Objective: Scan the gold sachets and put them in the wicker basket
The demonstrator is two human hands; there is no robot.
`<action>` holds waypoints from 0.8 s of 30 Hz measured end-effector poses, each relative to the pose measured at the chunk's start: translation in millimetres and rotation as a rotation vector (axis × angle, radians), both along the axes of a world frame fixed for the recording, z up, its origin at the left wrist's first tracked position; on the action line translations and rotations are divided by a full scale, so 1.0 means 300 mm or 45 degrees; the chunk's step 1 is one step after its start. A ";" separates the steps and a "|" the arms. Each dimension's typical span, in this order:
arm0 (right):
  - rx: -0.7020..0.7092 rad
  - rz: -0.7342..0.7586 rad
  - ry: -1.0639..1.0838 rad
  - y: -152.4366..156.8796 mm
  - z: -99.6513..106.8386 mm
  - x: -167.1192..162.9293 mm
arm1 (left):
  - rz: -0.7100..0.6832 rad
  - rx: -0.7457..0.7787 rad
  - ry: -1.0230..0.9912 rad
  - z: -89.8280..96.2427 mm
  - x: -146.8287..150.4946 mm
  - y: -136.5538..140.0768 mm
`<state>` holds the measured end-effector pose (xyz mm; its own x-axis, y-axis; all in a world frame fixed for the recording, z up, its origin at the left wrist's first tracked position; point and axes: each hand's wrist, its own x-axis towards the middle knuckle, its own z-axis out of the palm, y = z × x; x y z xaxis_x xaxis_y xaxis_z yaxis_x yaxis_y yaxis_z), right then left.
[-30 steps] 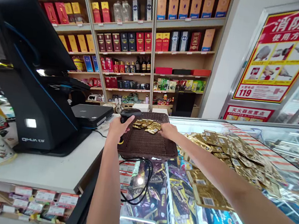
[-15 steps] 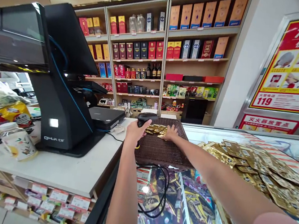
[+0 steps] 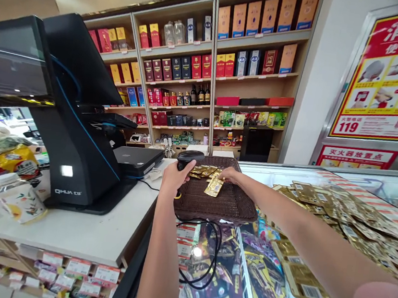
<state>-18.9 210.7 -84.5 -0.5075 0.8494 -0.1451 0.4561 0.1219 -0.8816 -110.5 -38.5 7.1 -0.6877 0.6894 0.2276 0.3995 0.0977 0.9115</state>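
Note:
My left hand (image 3: 174, 177) is closed around the handle of a black barcode scanner (image 3: 191, 156), held over the left side of a brown wicker basket (image 3: 210, 206). Between the fingers of my right hand (image 3: 231, 174) is the edge of a gold foil packet (image 3: 214, 185), tilted so that a barcode label shows. More gold packets (image 3: 201, 170) lie in the far part of the basket, partly hidden behind the scanner and my left hand. A black cable (image 3: 214, 262) hangs in loops below the basket's near edge.
A large pile of gold packets (image 3: 352, 226) covers the glass freezer top at right. Left of the basket, the white counter (image 3: 101, 238) carries a black checkout terminal (image 3: 78, 153), a black box (image 3: 138, 158) and a cup (image 3: 21, 202). Shelves of boxed goods stand behind.
My right hand has gone from spread fingers over the packets to pinching one gold packet, which is now lifted and turned. The scanner has shifted slightly left in view.

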 end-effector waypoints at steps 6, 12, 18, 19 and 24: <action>-0.307 0.195 0.240 -0.096 0.071 0.202 | -0.006 0.031 0.004 0.025 0.027 0.000; -0.401 0.055 0.787 -0.185 0.106 0.567 | -0.030 0.042 0.021 0.038 0.080 0.037; -0.273 -0.253 0.728 -0.148 0.116 0.756 | -0.275 0.033 -0.052 0.028 0.205 0.099; -0.261 -0.271 0.683 -0.139 0.119 0.769 | -0.332 0.023 -0.064 0.025 0.227 0.106; -0.319 -0.255 0.742 -0.125 0.129 0.796 | -0.475 -0.077 0.091 0.012 0.294 0.128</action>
